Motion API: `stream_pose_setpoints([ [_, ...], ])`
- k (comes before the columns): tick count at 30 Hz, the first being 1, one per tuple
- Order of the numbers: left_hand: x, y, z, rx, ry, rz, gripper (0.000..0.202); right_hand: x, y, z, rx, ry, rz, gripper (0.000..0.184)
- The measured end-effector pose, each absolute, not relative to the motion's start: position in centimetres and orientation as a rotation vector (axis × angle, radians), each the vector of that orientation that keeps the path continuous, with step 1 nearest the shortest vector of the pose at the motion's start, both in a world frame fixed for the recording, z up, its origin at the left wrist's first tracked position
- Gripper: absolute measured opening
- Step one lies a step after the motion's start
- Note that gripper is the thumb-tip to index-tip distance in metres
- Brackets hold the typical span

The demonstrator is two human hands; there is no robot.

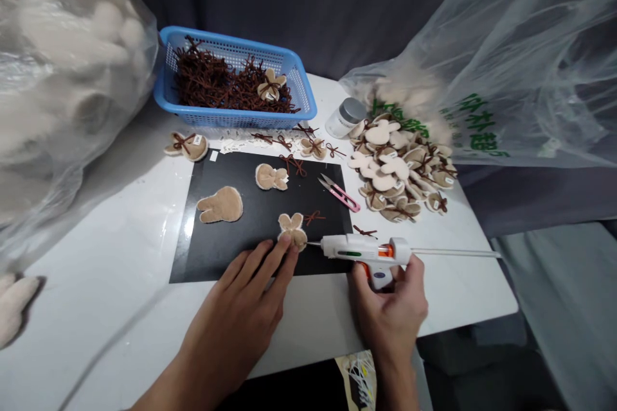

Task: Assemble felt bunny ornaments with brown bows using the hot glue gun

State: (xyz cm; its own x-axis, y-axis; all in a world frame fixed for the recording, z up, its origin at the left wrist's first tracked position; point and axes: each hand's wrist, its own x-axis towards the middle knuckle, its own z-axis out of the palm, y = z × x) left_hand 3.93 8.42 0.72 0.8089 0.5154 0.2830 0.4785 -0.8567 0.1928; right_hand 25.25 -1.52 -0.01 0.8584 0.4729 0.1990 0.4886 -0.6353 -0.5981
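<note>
My right hand (393,308) is wrapped round the grip of a white hot glue gun (351,246), its fingers at the orange trigger. The metal nozzle points left and meets the edge of a small beige rabbit-shaped felt piece (292,221). Outstretched fingers of my left hand (255,289) press that piece flat against a black mat (216,257); part of it is hidden under them. Also on the mat lie a larger rabbit head piece (222,204), another small rabbit piece (271,177) with a white tag, and a brown bow (314,218) just above the glue gun tip.
A blue basket (236,117) of brown bows stands at the back. Pink thread snips (339,192) cross the mat's right edge. Beyond are a grey-lidded jar (344,119) and a heap of rabbit pieces (400,167). Plastic bags (72,77) flank the table; a glue stick (453,252) extends rightward.
</note>
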Motion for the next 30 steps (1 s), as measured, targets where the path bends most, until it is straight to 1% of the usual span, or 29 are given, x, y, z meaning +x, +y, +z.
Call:
stream_pose_setpoints([
  [5, 3.9, 8.5, 0.7, 2.888, 0.785, 0.512, 0.056, 25.2, -1.6, 0.1, -2.328, -0.723, -0.033, 0.043],
  [12, 3.9, 8.5, 0.7, 2.936, 0.779, 0.475, 0.055, 25.2, -1.9, -0.3, -2.285, -0.752, -0.052, 0.044],
  [18, 3.9, 8.4, 0.9, 2.994, 0.794, 0.432, 0.055, 25.5, -2.5, -1.6, -2.197, -0.890, -0.332, 0.047],
  [20, 3.9, 8.4, 0.9, 2.997, 0.805, 0.418, 0.055, 25.6, -2.7, -1.9, -2.162, -0.985, -0.457, 0.042],
  [23, 4.0, 8.4, 0.9, 2.983, 0.814, 0.429, 0.055, 25.5, -3.0, -2.0, -2.141, -1.102, -0.690, 0.027],
  [25, 3.9, 8.5, 0.8, 2.961, 0.816, 0.464, 0.055, 25.2, -3.1, -1.8, -2.152, -1.103, -0.769, 0.021],
  [27, 3.9, 8.6, 0.6, 2.936, 0.811, 0.491, 0.054, 24.8, -3.1, -1.6, -2.175, -1.010, -0.726, 0.023],
  [30, 3.8, 8.8, 0.5, 2.912, 0.793, 0.535, 0.054, 24.6, -2.6, -1.2, -2.182, -0.731, -0.477, 0.040],
])
